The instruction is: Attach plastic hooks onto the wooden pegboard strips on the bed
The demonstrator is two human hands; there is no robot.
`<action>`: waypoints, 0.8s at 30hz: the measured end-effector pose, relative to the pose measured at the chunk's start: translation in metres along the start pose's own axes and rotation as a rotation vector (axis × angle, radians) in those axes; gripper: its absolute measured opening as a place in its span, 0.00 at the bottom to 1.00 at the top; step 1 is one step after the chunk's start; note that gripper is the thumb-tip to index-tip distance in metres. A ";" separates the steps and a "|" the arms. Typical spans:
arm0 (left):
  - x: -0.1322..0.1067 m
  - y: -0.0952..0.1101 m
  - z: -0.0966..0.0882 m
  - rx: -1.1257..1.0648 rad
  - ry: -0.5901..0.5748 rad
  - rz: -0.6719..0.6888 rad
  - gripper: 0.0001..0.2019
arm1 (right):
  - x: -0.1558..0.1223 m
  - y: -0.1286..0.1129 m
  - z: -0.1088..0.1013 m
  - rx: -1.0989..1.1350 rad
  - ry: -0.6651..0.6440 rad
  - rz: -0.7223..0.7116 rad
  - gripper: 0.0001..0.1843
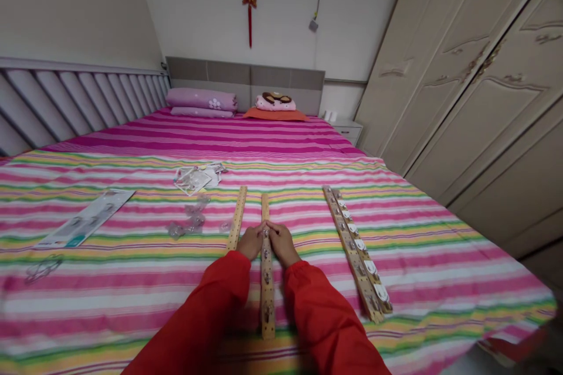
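Observation:
A narrow wooden strip with holes lies lengthwise in front of me on the striped bed cover, with several small metal fittings spaced along it. My left hand and my right hand meet over its upper half, one from each side. Their fingertips are pressed together around a small metal fitting on the strip; its exact shape is partly covered by the fingers. Just left of my left hand lies a second perforated wooden strip, which bears no fittings that I can see.
Two wooden strips with metal fittings lie side by side at right, one also carrying white rounded pieces. Leftward are clear plastic pieces, crumpled packaging, a long flat packet and a thin looped item. Wardrobes stand at right.

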State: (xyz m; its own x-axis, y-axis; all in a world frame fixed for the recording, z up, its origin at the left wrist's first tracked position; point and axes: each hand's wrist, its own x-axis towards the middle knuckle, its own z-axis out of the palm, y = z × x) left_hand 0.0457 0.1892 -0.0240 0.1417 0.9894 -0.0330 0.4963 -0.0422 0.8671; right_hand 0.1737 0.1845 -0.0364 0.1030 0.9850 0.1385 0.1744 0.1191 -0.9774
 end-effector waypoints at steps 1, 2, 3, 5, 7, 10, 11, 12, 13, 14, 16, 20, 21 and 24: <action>0.000 0.001 0.000 -0.036 -0.014 0.003 0.23 | 0.001 0.000 -0.001 0.053 -0.014 0.019 0.18; 0.000 0.003 0.000 -0.069 -0.028 0.007 0.24 | 0.000 -0.001 -0.002 0.115 -0.032 0.044 0.18; -0.002 0.006 0.000 -0.092 -0.035 0.012 0.24 | -0.001 -0.002 -0.003 0.182 -0.047 0.072 0.20; -0.006 0.011 -0.002 -0.107 -0.024 0.020 0.25 | -0.004 -0.004 -0.005 0.302 -0.056 0.123 0.25; -0.012 0.015 -0.006 -0.084 0.015 0.029 0.25 | -0.008 -0.005 -0.006 0.380 -0.019 0.151 0.31; -0.020 0.018 -0.023 -0.024 0.132 0.052 0.27 | -0.011 -0.005 -0.006 0.443 0.059 0.146 0.37; -0.022 0.017 -0.032 0.008 0.196 0.068 0.26 | -0.011 -0.005 -0.006 0.457 0.071 0.142 0.38; -0.023 0.015 -0.042 0.051 0.272 0.092 0.24 | -0.011 -0.005 -0.006 0.470 0.077 0.138 0.37; -0.024 0.013 -0.053 0.117 0.353 0.120 0.22 | -0.011 -0.005 -0.006 0.482 0.078 0.135 0.37; -0.025 0.009 -0.064 0.203 0.409 0.158 0.20 | -0.011 -0.005 -0.005 0.494 0.077 0.133 0.36; -0.027 0.000 -0.082 0.395 0.469 0.190 0.20 | -0.010 -0.005 -0.005 0.516 0.074 0.132 0.35; -0.029 -0.017 -0.097 0.630 0.398 0.149 0.29 | -0.010 -0.005 -0.005 0.533 0.071 0.130 0.32; -0.029 -0.020 -0.097 0.648 0.372 0.145 0.30 | -0.010 -0.005 -0.005 0.531 0.071 0.130 0.31; -0.026 -0.023 -0.095 0.649 0.331 0.150 0.26 | -0.011 -0.006 -0.005 0.526 0.072 0.130 0.28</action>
State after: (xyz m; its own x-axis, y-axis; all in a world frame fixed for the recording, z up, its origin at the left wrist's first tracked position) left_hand -0.0505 0.1772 0.0039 0.0333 0.9524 0.3029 0.9127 -0.1525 0.3792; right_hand 0.1768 0.1726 -0.0307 0.1608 0.9870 0.0038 -0.3558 0.0615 -0.9325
